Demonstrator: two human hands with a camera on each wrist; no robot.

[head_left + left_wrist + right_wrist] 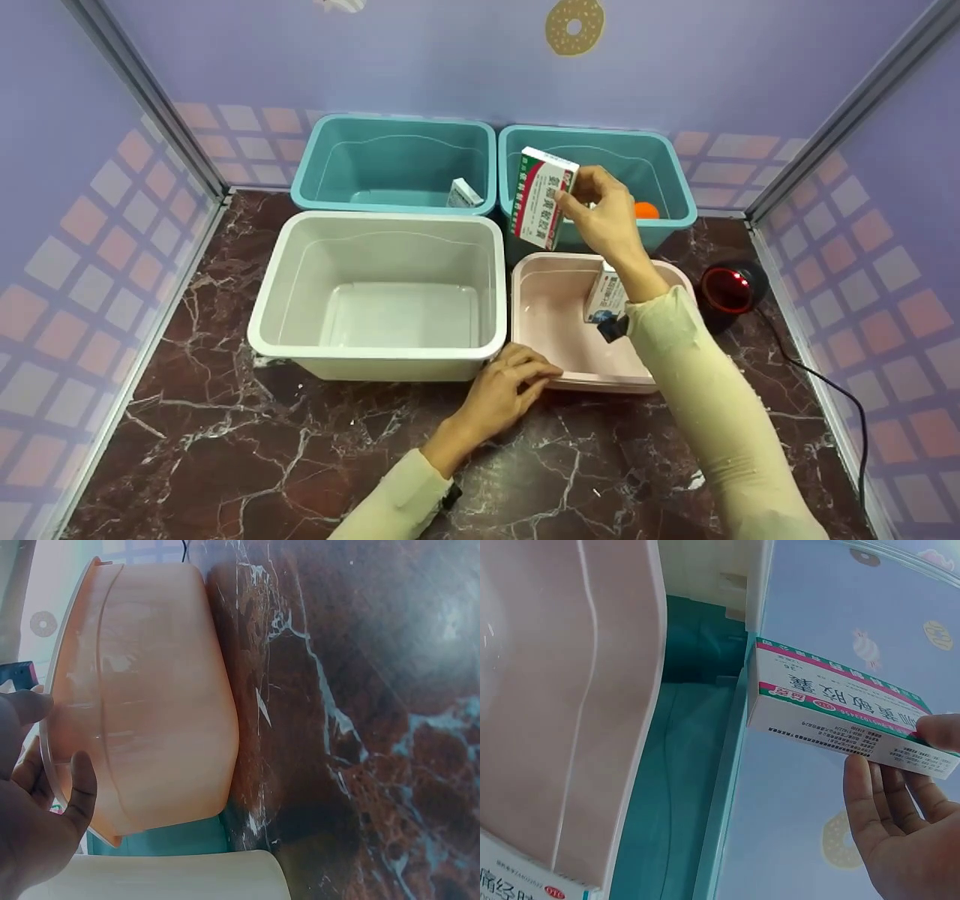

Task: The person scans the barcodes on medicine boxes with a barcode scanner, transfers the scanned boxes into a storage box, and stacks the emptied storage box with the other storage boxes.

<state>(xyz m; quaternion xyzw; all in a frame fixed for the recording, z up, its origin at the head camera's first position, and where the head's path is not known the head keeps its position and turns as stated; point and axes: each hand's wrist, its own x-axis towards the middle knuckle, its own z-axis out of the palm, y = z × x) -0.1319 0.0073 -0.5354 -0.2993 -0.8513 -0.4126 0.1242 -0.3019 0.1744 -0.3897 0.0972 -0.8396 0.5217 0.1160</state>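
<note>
My right hand (607, 214) pinches a white medicine box (541, 199) with green and red bands, tilted in the air by the front of the right teal bin (679, 180). In the right wrist view, the thumb lies on one face of this medicine box (832, 709) and fingertips press the side. Down at the front, my left hand (502, 386) grips the rim of the pink bin (555, 330) at its near left corner. The left wrist view has its fingers on both sides of that rim. Another white medicine box (602, 296) leans inside the pink bin, partly behind my right forearm.
An empty white bin (401, 315) stands left of the pink one. Behind it, the left teal bin (360, 169) holds a small white box (463, 193). Something orange (646, 211) shows in the right teal bin. A dark device glowing red (729, 289), with a black cable, sits at right.
</note>
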